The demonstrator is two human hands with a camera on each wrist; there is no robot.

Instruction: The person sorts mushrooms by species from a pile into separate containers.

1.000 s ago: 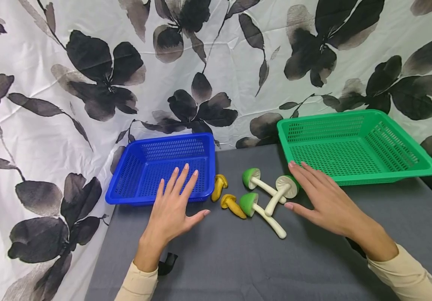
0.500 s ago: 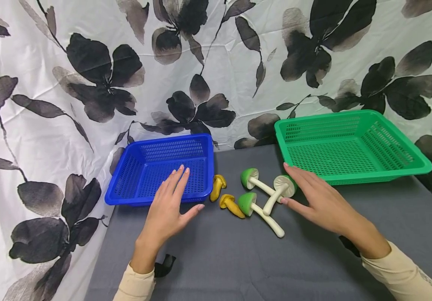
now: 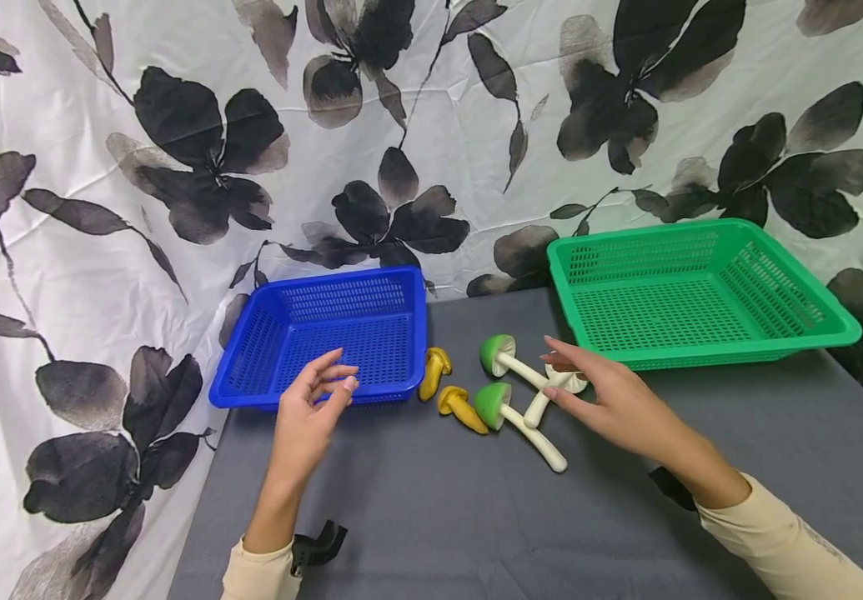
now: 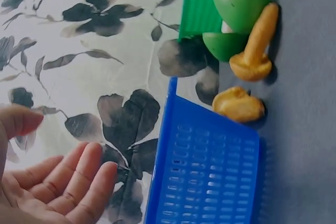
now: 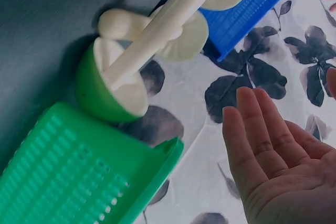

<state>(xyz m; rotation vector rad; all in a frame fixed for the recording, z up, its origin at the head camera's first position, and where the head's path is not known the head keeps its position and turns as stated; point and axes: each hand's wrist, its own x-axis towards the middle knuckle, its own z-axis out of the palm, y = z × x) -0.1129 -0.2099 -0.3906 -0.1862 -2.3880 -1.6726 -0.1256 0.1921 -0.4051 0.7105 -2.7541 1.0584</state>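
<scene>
At the grey cloth surface's back-left corner, a slatted blue plastic basket; near its front rim, the left grip, loosely curved, thumb apart. Then two smooth ochre mushrooms, three glossy green-capped ones just beside the wide-spread right grip, and a perforated green basket, back-right.

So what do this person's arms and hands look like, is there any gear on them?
The left hand and right hand are bare, without gloves. The left sleeve and right sleeve are long and cream-coloured; the right one bears a faint darker marking, too small to read. A black piece, perhaps a strap, shows by each wrist.
</scene>
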